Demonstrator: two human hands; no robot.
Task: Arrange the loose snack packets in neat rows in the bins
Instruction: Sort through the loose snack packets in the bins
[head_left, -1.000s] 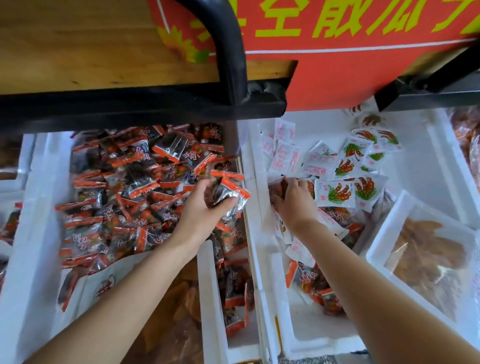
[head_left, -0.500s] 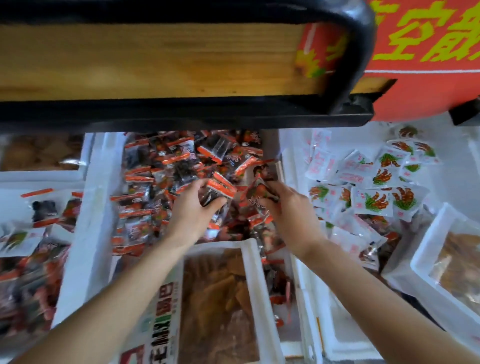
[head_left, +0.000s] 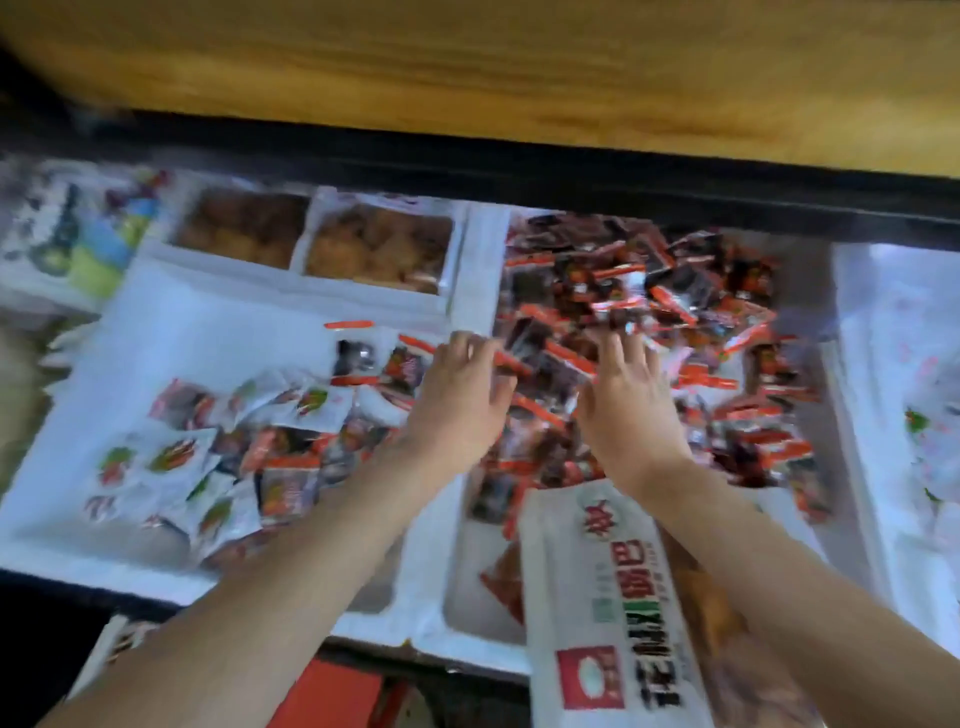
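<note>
On my one head view, blurred with motion, I take the middle bin (head_left: 480, 260) as my mark: a white foam box heaped with loose red-and-black packets (head_left: 685, 312). The left hand (head_left: 457, 410) reaches across that bin's left wall, its fingers (head_left: 467, 345) spread and only slightly bent at the tips, thumb pointing into the bin. One packet (head_left: 550, 364) lies just beside that thumb, and I cannot tell whether the hand has hold of it. The right hand (head_left: 631, 410) lies inside the bin on top of the heap, fingers stretched forward and flat, gripping nothing that I can see. Left of the middle bin sits a second bin (head_left: 171, 332) with white packets (head_left: 171, 457) mixed with a few red ones. Behind that one stand two trays (head_left: 374, 244) of brown snacks. A large white bag (head_left: 613, 597) with green lettering leans at the middle bin's near edge, below the right forearm. A wooden shelf (head_left: 467, 67) hangs over the bin's far side.
</note>
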